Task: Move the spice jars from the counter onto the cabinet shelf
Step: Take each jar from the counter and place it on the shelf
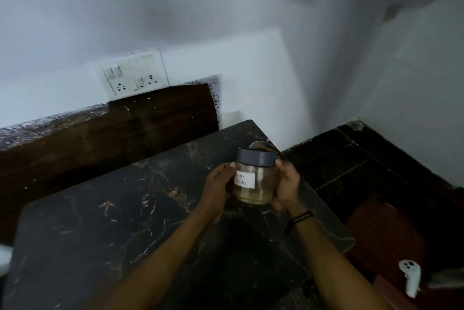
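A clear spice jar [261,184] with a dark blue lid, a white handwritten label and pale powder at its bottom is held upright just above the right end of the black marble counter [120,209]. My left hand [218,185] grips its left side, thumb near the label. On the jar's right side my right hand [287,186] wraps around it, a black band on the wrist. Both hands hold the jar between them. No cabinet shelf is visible in this view.
A dark wooden backsplash [113,131] runs behind the counter, with a white switch and socket plate [134,73] on the wall above. Dark floor tiles [351,166] lie to the right, below the counter edge. A small white object [410,279] sits at lower right.
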`<act>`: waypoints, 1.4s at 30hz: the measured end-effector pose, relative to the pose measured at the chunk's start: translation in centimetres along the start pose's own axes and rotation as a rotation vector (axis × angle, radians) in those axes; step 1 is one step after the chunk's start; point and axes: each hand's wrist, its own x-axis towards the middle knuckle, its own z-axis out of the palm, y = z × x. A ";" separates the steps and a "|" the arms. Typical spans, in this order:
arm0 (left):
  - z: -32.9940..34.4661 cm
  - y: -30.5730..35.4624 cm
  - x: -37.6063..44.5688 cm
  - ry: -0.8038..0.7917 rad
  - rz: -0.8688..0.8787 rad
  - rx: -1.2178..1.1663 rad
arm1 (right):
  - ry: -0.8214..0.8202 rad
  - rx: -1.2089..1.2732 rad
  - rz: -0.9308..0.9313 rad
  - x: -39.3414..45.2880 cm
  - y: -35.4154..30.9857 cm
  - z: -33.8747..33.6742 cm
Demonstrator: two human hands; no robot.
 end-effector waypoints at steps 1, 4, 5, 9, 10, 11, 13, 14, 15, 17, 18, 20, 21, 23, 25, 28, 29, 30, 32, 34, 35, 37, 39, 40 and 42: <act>-0.4 0.2 -0.1 -0.004 0.009 -0.007 | 0.016 -0.003 0.005 0.2 0.2 0.5; -1.7 0.9 -0.4 0.002 0.042 0.008 | 0.056 -0.069 0.036 0.5 1.0 1.1; -2.2 1.1 -0.4 0.007 0.050 0.015 | 0.068 -0.083 0.054 0.6 1.2 1.4; -3.3 1.7 -0.4 0.033 0.052 0.019 | 0.110 -0.108 0.130 0.9 1.9 2.9; -3.6 1.8 -0.5 0.041 0.056 0.017 | 0.108 -0.133 0.149 1.0 2.0 3.2; -3.8 1.8 -0.5 0.051 0.063 0.017 | 0.101 -0.155 0.161 1.0 2.2 3.6; -4.4 1.8 -0.6 0.073 0.080 0.017 | 0.096 -0.188 0.179 1.0 2.6 4.0; -4.7 1.9 -0.6 0.081 0.086 0.019 | 0.100 -0.204 0.190 1.0 2.7 4.2; -5.0 1.9 -0.7 0.085 0.092 0.024 | 0.102 -0.219 0.201 0.9 2.9 4.5; -5.4 2.1 -0.9 0.081 0.110 0.032 | 0.093 -0.254 0.211 0.8 3.1 4.8; -5.5 2.1 -1.0 0.077 0.117 0.035 | 0.091 -0.271 0.208 0.7 3.1 4.9; -5.8 2.3 -1.2 0.077 0.124 0.036 | 0.072 -0.281 0.194 0.5 3.1 5.2; -5.8 2.4 -1.2 0.082 0.127 0.034 | 0.065 -0.278 0.186 0.5 3.0 5.3; -5.8 2.6 -1.2 0.092 0.133 0.030 | 0.046 -0.274 0.167 0.3 2.9 5.7; -5.8 2.9 -1.1 0.089 0.140 0.032 | 0.011 -0.276 0.134 0.0 2.9 6.0; -5.8 3.5 -1.0 0.087 0.158 0.044 | -0.015 -0.282 0.098 0.0 2.6 6.5; -5.8 3.6 -1.0 0.083 0.162 0.050 | -0.015 -0.284 0.090 -0.1 2.5 6.7; -5.7 3.7 -0.9 0.085 0.166 0.048 | -0.020 -0.290 0.087 0.0 2.4 6.8; -5.7 3.8 -0.8 0.096 0.174 0.039 | -0.028 -0.309 0.075 0.2 2.4 7.0; -5.7 4.1 -0.7 0.104 0.182 0.028 | -0.029 -0.318 0.056 0.5 2.3 7.4; -5.6 4.3 -0.6 0.100 0.187 0.024 | -0.032 -0.314 0.044 0.6 2.1 7.6; -5.4 5.1 -0.3 0.097 0.198 0.010 | -0.027 -0.314 0.022 1.1 1.5 8.2; -5.0 6.5 0.2 0.105 0.219 0.000 | -0.011 -0.328 -0.018 1.9 0.6 8.9; -4.7 7.3 0.5 0.107 0.235 -0.009 | 0.001 -0.325 -0.040 2.4 0.0 9.3; -4.1 9.6 1.3 0.108 0.266 -0.030 | 0.014 -0.311 -0.086 3.6 -1.3 10.3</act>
